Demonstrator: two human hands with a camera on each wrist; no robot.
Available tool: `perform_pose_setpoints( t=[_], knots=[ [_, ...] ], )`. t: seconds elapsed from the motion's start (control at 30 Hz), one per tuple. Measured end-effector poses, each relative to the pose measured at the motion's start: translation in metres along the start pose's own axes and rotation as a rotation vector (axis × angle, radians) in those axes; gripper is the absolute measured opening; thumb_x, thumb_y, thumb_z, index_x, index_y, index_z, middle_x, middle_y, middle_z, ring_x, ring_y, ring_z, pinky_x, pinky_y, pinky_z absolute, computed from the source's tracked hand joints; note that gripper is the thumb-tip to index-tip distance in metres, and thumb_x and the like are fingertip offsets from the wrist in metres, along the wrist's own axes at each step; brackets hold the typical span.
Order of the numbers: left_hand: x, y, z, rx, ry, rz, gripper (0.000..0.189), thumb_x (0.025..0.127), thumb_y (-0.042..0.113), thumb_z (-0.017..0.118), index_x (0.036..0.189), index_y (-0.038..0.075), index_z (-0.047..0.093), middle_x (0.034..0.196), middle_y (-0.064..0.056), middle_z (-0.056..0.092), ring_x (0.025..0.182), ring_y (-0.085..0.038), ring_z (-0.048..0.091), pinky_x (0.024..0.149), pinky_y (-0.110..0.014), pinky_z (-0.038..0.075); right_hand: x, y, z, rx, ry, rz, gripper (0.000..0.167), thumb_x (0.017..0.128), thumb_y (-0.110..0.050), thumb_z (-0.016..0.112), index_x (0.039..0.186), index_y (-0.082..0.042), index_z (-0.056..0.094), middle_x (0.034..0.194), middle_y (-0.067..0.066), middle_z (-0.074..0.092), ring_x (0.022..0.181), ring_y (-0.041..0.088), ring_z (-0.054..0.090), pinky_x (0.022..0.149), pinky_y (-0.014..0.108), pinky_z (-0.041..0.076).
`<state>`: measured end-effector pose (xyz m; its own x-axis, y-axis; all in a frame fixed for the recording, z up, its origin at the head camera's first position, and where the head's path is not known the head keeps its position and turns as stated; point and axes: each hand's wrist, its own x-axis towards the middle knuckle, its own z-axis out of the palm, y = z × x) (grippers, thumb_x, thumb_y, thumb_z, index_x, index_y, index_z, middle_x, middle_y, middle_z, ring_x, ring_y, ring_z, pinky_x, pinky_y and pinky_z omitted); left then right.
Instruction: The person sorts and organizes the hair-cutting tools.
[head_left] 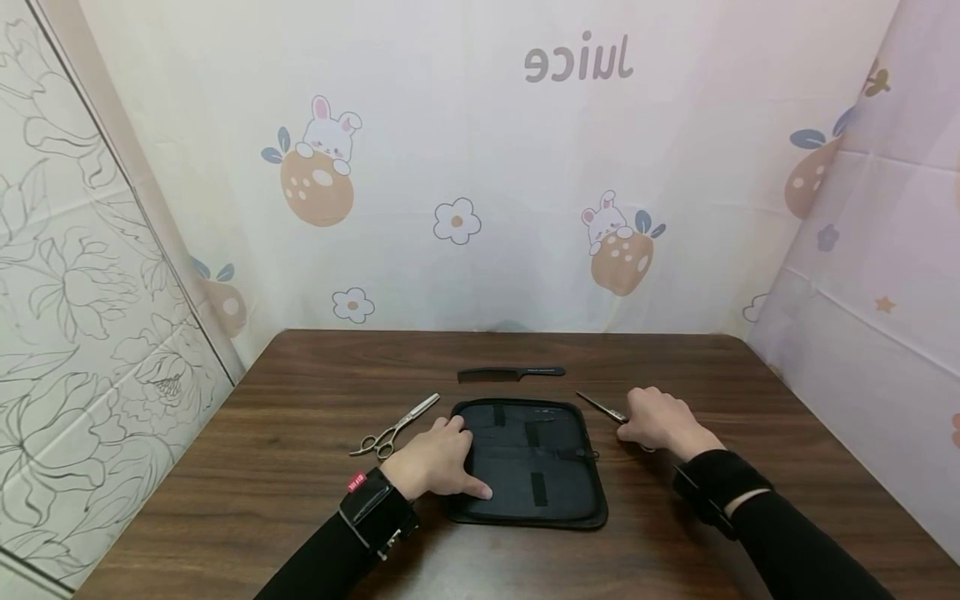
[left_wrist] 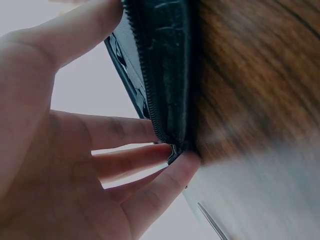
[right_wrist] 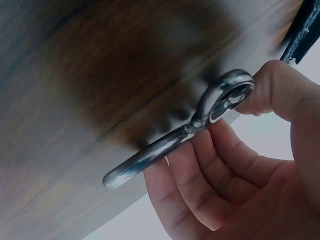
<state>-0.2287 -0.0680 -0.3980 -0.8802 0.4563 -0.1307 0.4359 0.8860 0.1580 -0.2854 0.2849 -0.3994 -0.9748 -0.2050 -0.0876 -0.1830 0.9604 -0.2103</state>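
Observation:
A black zip case [head_left: 517,492] lies unfolded on the wooden table, its dark lining with loops facing up. My left hand [head_left: 438,460] rests on its left edge, thumb and fingers spread and mostly straight. In the left wrist view those fingers touch the zipper edge [left_wrist: 150,90]. At the case's right, my right hand [head_left: 660,419] grips silver scissors [head_left: 600,407] by the handles, blades pointing away to the left. The right wrist view shows the finger ring and tail of the handle [right_wrist: 145,157] between thumb and fingertips. The hand hides the handles in the head view.
Left of the case lie other silver scissors [head_left: 397,427], close to my left wrist. A black comb [head_left: 510,374] with a handle lies behind the case. A printed curtain [head_left: 465,275] hangs along the far edge of the table [head_left: 315,358].

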Motion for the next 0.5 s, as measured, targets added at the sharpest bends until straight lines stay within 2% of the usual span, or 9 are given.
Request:
perform_pose_setpoints(
  t=[0.37, 0.5],
  knots=[
    [0.0012, -0.0016, 0.0008, -0.008, 0.006, 0.005, 0.084, 0.079, 0.061, 0.08, 0.133, -0.001, 0.063, 0.144, -0.016, 0.05, 0.13, -0.032, 0.047, 0.099, -0.045, 0.049, 0.0035, -0.006, 0.0041, 0.067, 0.006, 0.023, 0.033, 0.084, -0.017, 0.068, 0.055, -0.017, 0.051, 0.05, -0.003, 0.046, 0.044, 0.013, 0.037, 0.048, 0.029, 0.025],
    [0.0017, -0.0023, 0.0013, -0.012, 0.004, 0.004, 0.082, 0.08, 0.06, 0.08, 0.133, 0.0, 0.063, 0.143, -0.015, 0.05, 0.128, -0.031, 0.048, 0.099, -0.045, 0.049, 0.0036, -0.0102, 0.0043, 0.089, 0.016, 0.023, 0.032, 0.083, -0.017, 0.068, 0.055, -0.017, 0.052, 0.05, -0.003, 0.046, 0.044, 0.013, 0.038, 0.048, 0.029, 0.026]
  ],
)
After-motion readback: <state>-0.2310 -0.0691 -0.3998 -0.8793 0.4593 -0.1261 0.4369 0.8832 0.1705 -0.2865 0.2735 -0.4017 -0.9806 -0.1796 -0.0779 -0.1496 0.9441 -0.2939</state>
